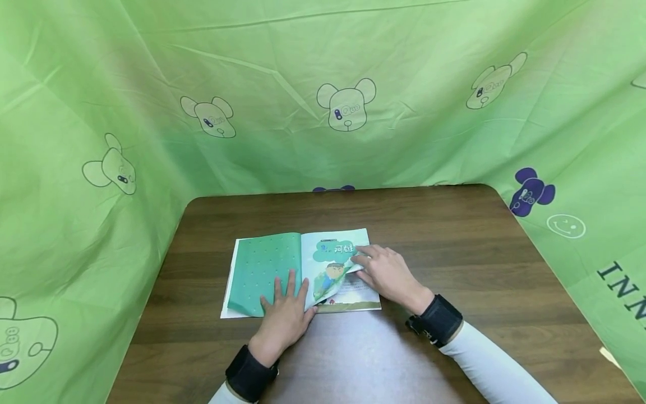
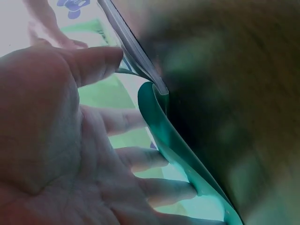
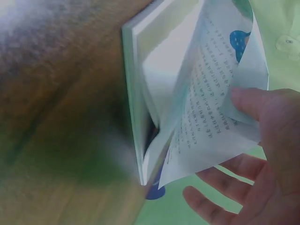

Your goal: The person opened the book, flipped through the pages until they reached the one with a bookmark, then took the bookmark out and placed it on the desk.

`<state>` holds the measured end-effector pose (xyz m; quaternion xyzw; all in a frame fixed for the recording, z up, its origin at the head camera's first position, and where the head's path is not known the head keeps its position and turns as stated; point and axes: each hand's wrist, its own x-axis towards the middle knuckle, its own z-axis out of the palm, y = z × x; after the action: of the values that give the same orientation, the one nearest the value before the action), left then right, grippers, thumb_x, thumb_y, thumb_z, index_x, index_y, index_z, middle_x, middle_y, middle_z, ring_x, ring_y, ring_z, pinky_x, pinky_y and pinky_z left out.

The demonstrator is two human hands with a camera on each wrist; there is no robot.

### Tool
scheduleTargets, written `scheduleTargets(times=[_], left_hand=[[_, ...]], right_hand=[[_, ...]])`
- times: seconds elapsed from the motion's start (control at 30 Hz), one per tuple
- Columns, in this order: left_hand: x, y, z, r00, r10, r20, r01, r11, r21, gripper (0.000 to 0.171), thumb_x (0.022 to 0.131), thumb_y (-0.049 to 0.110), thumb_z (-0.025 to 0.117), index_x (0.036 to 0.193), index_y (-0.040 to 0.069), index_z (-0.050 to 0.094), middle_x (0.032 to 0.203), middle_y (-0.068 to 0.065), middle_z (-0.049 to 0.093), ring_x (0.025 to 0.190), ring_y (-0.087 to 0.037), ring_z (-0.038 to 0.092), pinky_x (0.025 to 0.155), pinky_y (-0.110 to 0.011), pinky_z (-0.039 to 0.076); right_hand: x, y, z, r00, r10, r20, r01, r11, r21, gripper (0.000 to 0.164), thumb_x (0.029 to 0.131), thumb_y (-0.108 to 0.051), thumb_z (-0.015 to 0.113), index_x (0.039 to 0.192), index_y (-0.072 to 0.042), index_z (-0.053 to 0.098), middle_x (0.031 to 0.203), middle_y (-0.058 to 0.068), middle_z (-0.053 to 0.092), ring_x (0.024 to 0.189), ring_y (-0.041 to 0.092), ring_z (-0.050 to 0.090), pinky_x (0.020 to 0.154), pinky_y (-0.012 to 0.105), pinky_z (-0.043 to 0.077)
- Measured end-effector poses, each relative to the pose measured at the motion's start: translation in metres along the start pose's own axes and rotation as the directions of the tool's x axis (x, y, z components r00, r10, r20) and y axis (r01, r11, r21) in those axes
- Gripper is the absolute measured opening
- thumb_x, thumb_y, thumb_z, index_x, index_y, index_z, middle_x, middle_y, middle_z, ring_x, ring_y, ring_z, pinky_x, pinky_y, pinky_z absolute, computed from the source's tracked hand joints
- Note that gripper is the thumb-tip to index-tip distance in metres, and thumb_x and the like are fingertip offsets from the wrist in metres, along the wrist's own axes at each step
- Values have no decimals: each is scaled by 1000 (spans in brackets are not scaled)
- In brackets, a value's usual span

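Note:
An open picture book (image 1: 264, 269) lies on the table, its left side a plain green page with small dots. On the right is an illustrated page (image 1: 323, 252) with a cartoon child and large characters. My left hand (image 1: 284, 320) rests with spread fingers over the green page's lower edge near the spine, thumb at the right page's bottom. The right hand (image 1: 388, 275) pinches the illustrated page by its right edge, thumb on one side and fingers behind. That page (image 3: 206, 103) curls up in the right wrist view, showing printed text and uncovering another printed page below.
The brown wooden table (image 1: 429, 224) has rounded far corners. A green cloth (image 1: 272, 157) with bear-head drawings hangs around its back and sides. Black bands (image 1: 438, 320) circle both wrists. A small pale object (image 1: 609, 357) sits at the table's right edge.

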<state>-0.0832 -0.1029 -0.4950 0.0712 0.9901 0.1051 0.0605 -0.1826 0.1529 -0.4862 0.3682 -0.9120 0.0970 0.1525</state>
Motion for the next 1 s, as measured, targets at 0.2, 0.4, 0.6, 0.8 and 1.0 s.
scheduleTargets(times=[0.2, 0.4, 0.6, 0.8, 1.0], left_hand=[[3, 4, 1, 999, -33, -3, 33, 999, 35, 63, 95, 44, 54, 151, 16, 44, 160, -22, 26, 138, -57, 25, 88, -83, 28], [4, 6, 3, 996, -59, -61, 62, 997, 39, 64, 93, 43, 58, 148, 13, 46, 157, -22, 32, 136, -57, 30, 86, -83, 31], [5, 7, 3, 992, -76, -105, 80, 996, 33, 59, 94, 41, 56, 145, 13, 51, 155, -20, 37, 134, -56, 34, 84, -82, 33], [4, 5, 1, 988, -89, -129, 88, 996, -10, 57, 94, 38, 57, 144, 11, 52, 153, -20, 40, 133, -55, 37, 84, -81, 33], [4, 0, -4, 978, -107, -181, 89, 990, -106, 57, 94, 31, 56, 144, 3, 49, 148, -23, 45, 130, -50, 43, 83, -78, 38]], right_hand=[[2, 3, -5, 998, 34, -55, -33, 999, 21, 30, 89, -28, 66, 116, -16, 73, 137, 16, 58, 116, 32, 59, 80, 48, 56], [5, 4, -8, 992, 47, -121, -42, 998, 38, 31, 91, -32, 63, 115, -14, 74, 139, 17, 57, 116, 32, 59, 78, 48, 56], [4, 6, -10, 980, 148, -133, -141, 988, 56, 61, 93, -43, 59, 144, -9, 51, 144, 15, 53, 120, 32, 57, 85, 50, 53], [-1, 7, -10, 983, 175, -51, -172, 984, 55, 70, 89, -40, 65, 147, -6, 45, 145, 18, 52, 120, 36, 57, 87, 54, 51], [-8, 0, -10, 980, 48, 191, -64, 995, 77, 75, 84, -51, 67, 140, -3, 54, 149, 21, 47, 130, 38, 49, 100, 58, 42]])
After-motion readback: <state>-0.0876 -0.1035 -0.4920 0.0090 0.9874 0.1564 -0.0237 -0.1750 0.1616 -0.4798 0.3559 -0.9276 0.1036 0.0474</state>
